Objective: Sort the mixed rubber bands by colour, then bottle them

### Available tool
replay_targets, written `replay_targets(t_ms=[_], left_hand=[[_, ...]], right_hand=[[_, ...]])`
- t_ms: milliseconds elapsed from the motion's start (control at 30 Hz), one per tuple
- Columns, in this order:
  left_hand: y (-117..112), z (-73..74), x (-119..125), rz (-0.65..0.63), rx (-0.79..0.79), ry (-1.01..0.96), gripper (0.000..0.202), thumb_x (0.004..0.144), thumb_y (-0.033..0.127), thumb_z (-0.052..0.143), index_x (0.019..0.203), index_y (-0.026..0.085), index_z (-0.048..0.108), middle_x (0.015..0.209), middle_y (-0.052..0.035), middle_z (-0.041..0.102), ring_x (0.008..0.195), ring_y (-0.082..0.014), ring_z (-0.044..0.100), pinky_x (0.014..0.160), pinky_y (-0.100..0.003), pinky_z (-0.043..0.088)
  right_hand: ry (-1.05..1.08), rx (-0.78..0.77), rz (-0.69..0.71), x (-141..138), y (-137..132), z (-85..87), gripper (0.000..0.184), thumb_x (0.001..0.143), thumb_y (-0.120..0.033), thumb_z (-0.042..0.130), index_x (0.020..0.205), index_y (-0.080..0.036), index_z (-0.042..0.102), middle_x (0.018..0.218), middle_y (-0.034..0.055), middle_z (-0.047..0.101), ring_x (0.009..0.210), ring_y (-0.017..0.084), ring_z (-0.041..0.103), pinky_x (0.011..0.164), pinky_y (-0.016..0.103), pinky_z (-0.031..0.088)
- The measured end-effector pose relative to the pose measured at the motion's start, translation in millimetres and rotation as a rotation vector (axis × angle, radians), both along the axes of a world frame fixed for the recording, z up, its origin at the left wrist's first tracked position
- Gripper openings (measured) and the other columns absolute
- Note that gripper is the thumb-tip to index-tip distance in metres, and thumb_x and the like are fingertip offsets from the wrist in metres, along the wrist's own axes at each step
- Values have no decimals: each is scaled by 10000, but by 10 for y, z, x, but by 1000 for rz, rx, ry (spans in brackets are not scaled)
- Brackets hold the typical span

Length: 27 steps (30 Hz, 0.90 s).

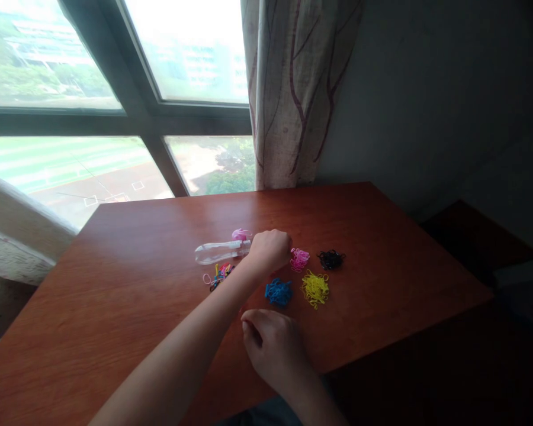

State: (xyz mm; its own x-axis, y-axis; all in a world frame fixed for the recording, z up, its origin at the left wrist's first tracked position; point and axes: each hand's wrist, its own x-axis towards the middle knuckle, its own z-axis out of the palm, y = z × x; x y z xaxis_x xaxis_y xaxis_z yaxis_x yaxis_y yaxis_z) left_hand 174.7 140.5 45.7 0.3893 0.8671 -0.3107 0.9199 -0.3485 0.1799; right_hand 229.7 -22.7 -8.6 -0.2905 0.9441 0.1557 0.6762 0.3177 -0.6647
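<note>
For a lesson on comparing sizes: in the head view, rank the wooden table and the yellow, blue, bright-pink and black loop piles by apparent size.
1. Wooden table
2. Yellow loop pile
3. Blue loop pile
Too alike to rank: black loop pile, bright-pink loop pile.

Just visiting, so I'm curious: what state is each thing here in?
Left hand: curled, fingertips hidden
Right hand: loosely curled
Clear plastic container: lying flat
Small pink loops: heaped
Small blue loops: heaped
Small yellow loops: heaped
Small black loops: heaped
Small multicoloured loops: loosely gathered, partly hidden
Pale pink bundle: shape unclear
Patterned fabric curtain: gathered
</note>
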Motion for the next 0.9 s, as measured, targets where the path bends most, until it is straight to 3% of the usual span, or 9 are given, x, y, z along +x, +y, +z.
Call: replay_targets(t_ms=[167, 300, 433, 567, 633, 767, 900], left_hand=[[-41, -8, 10, -22, -2, -44, 347, 942, 353, 602, 1240, 174, 581, 1243, -92, 612, 1051, -216, 632, 880, -427, 554], [-101, 48, -57, -26, 77, -118, 217, 939, 277, 538, 1037, 205, 718, 1023, -83, 722, 912, -221, 681, 789, -363, 536], [-226, 179, -259, -30, 175, -211, 311, 878, 213, 469, 952, 260, 767, 927, -59, 764, 830, -218, 695, 714, -310, 487], [-490, 234, -603, -33, 218, -285, 309, 836, 179, 468, 906, 249, 760, 826, -28, 756, 749, -186, 675, 661, -271, 459], [-666, 185, -802, -13, 237, -335, 344, 817, 141, 462, 979, 242, 749, 850, -22, 759, 761, -170, 673, 688, -260, 466], [-1036, -3, -1159, 137, 278, -590, 255, 834, 184, 498, 928, 201, 735, 820, -24, 747, 699, -149, 661, 639, -230, 479], [-1357, -164, -1362, 239, 310, -662, 236, 871, 214, 489, 903, 202, 723, 773, -6, 739, 636, -136, 660, 604, -217, 495]], right_hand=[[-18, 0, -6, 2, -4, 20, 144, 909, -148, 518, 902, -234, 635, 839, -10, 709, 764, 150, 650, 679, 225, 380], [-21, -3, -5, 7, -6, 47, 145, 912, -150, 518, 899, -237, 633, 835, -17, 703, 762, 148, 646, 681, 230, 381], [-27, -8, -4, 9, -1, 53, 139, 914, -157, 520, 908, -243, 629, 828, -24, 697, 754, 148, 642, 675, 235, 375], [-24, -2, 4, -4, -3, 44, 149, 922, -152, 509, 941, -241, 627, 868, -15, 707, 781, 154, 650, 691, 239, 375], [-45, 7, 9, -19, -6, 40, 154, 925, -149, 501, 938, -236, 627, 867, -5, 708, 784, 158, 651, 689, 241, 374], [-107, 23, 7, -49, -16, 41, 159, 924, -153, 513, 972, -243, 635, 854, 2, 707, 772, 165, 649, 667, 247, 375], [-145, 31, 7, -71, -19, 54, 227, 916, -152, 536, 1083, -265, 639, 874, 1, 716, 773, 169, 658, 661, 249, 390]])
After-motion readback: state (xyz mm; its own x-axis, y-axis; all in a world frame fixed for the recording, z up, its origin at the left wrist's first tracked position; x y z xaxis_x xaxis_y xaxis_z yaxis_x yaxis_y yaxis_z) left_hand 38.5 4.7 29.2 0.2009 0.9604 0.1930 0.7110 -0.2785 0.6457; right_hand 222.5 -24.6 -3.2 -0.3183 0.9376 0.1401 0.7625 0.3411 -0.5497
